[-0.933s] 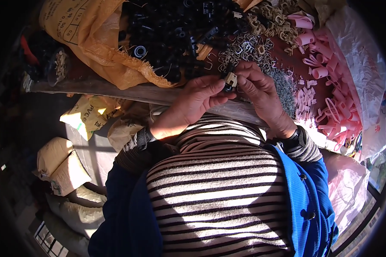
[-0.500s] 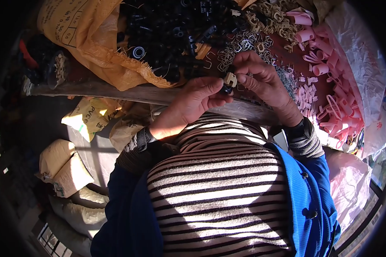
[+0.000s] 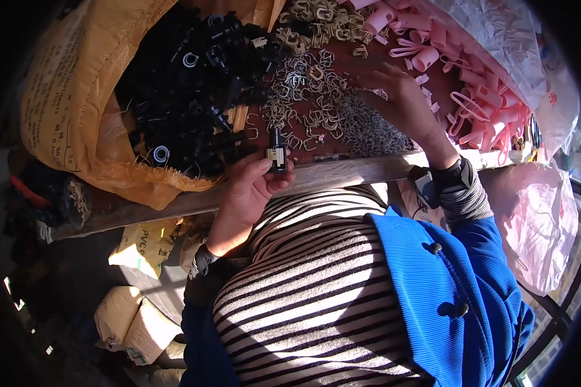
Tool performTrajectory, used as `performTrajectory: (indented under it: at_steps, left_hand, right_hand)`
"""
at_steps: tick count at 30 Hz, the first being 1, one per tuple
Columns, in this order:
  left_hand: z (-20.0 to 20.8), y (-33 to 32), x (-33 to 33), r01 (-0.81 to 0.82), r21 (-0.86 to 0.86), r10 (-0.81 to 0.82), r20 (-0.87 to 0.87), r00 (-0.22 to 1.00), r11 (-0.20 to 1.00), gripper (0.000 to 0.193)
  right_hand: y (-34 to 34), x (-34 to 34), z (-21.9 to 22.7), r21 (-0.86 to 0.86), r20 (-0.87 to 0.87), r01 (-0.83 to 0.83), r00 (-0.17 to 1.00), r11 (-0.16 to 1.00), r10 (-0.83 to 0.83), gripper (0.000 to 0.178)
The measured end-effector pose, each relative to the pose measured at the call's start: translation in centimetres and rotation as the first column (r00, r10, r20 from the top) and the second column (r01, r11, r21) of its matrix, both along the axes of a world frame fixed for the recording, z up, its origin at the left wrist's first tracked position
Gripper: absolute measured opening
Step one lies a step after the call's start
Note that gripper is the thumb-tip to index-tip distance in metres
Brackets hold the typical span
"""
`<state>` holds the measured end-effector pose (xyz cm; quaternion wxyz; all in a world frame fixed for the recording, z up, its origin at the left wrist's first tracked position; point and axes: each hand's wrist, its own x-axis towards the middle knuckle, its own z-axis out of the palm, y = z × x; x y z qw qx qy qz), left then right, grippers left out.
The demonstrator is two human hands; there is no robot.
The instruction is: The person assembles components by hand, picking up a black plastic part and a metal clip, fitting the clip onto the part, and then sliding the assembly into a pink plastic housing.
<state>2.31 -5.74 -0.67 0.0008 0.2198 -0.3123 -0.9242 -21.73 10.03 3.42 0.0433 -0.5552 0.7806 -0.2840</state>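
In my left hand (image 3: 246,188) is a small black plastic part (image 3: 277,138) with a cream clip (image 3: 276,157) on it, pinched between thumb and fingers above the near edge of the bench. My right hand (image 3: 403,109) is away from it, stretched over the bench beside the small pink pieces (image 3: 422,80) and the heap of tiny grey springs (image 3: 371,122). Its fingers are extended and apart, partly in shadow. A light pink bit shows by them, but no held object can be made out. Loose metal hooks (image 3: 297,80) lie between the two hands.
An orange woven sack (image 3: 77,97) spills black plastic parts (image 3: 187,103) at the left. Cream clips (image 3: 323,26) lie at the back, pink plastic loops and tubes (image 3: 490,97) at the right. A wooden rail (image 3: 342,173) edges the bench; paper sacks (image 3: 139,322) stand below left.
My right hand has let go of the black part with the cream clip and moved right toward the small pink pieces. My left hand keeps hold of the part. The view has turned.
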Motion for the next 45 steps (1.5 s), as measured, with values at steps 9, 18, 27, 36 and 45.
performTrajectory:
  at_steps: [9, 18, 27, 36, 45]
  left_hand:
    - [0.8, 0.4, -0.7, 0.000, -0.018, 0.000, 0.023, 1.000, 1.000, 0.029]
    - [0.0, 0.1, -0.2, 0.003, 0.002, -0.003, -0.012, 1.000, 1.000, 0.033]
    - [0.7, 0.6, -0.8, -0.029, 0.020, 0.029, 0.012, 1.000, 0.999, 0.025]
    - [1.1, 0.6, -0.9, -0.012, 0.006, 0.012, 0.013, 1.000, 1.000, 0.029]
    - [1.0, 0.7, -0.8, 0.002, -0.012, -0.002, -0.004, 1.000, 1.000, 0.028]
  right_hand:
    - [5.4, -5.7, -3.3, 0.145, -0.285, 0.163, 0.951, 0.976, -0.117, 0.019]
    - [3.6, -2.4, -1.3, 0.159, 0.356, 0.128, 0.918, 0.979, -0.178, 0.018]
    - [-2.8, 6.1, 0.3, -0.140, 0.858, -0.129, 0.479, 0.982, 0.185, 0.013]
    - [-3.9, 8.7, -0.8, -0.174, 0.804, -0.181, 0.542, 0.968, 0.246, 0.017]
    - [-4.1, 8.5, -1.0, -0.252, 0.433, -0.263, 0.830, 0.931, 0.352, 0.017]
